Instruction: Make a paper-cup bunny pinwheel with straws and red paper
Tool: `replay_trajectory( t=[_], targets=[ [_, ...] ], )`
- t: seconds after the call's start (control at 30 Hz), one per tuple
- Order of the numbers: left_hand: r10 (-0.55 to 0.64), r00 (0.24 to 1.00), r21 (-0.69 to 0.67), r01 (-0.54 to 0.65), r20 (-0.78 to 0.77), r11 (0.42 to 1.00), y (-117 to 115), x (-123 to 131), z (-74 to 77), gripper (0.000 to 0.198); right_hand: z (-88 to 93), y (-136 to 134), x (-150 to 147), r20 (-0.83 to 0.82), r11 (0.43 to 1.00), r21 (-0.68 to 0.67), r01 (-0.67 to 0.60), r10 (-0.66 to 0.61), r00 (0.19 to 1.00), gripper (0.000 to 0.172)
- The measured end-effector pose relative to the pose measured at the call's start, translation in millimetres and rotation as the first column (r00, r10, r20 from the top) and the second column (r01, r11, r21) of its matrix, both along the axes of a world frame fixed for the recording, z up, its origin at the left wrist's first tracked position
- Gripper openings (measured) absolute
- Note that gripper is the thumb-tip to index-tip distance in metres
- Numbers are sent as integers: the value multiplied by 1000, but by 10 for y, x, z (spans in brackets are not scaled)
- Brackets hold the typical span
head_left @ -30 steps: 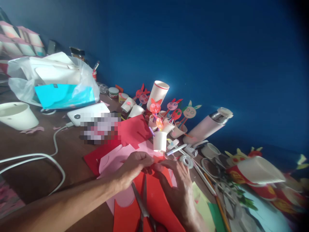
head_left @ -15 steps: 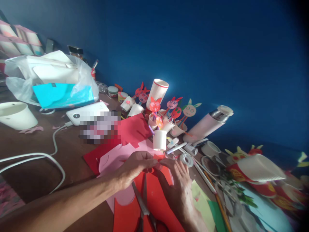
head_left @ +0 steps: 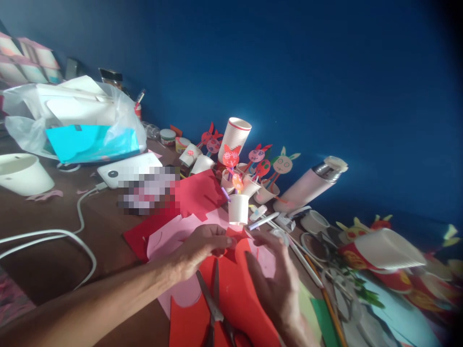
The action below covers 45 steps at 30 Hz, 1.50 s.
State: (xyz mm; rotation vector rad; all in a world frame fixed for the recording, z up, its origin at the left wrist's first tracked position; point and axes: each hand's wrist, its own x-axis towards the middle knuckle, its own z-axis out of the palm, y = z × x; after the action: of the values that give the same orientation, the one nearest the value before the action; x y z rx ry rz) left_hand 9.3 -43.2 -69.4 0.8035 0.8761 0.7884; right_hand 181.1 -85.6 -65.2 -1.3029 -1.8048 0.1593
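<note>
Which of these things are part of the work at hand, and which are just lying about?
In use:
left hand, touching the red craft sheet
right hand, spread just above it
pink sheet
scissors, lying on the red

Lying about:
pink vacuum flask
white paper cup
plastic bag

No words, brands or numbers can be read anywhere; any markings are too small or blurred.

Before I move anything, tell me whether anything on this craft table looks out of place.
The pink insulated flask lies on its side beside the paper cups instead of standing, and the stack of white paper cups at the far right also lies on its side. No spill or damage shows.
</note>
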Motion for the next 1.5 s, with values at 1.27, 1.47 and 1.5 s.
replay_trajectory(
  t=[1.27,1.47,1.5],
  targets=[
    [-9,999,29,8,37,1000,-34,-11,14,15,-127,34,-201,-741,746,-521,-415,-155,653,16],
    [-24,999,28,22,39,999,-19,-11,4,19,-90,10,-213,-707,757,-541,-366,-174,685,15],
    [-24,999,26,23,32,999,-17,-11,6,19,-88,9,-216,-707,759,-539,-365,-172,686,16]
  ],
)
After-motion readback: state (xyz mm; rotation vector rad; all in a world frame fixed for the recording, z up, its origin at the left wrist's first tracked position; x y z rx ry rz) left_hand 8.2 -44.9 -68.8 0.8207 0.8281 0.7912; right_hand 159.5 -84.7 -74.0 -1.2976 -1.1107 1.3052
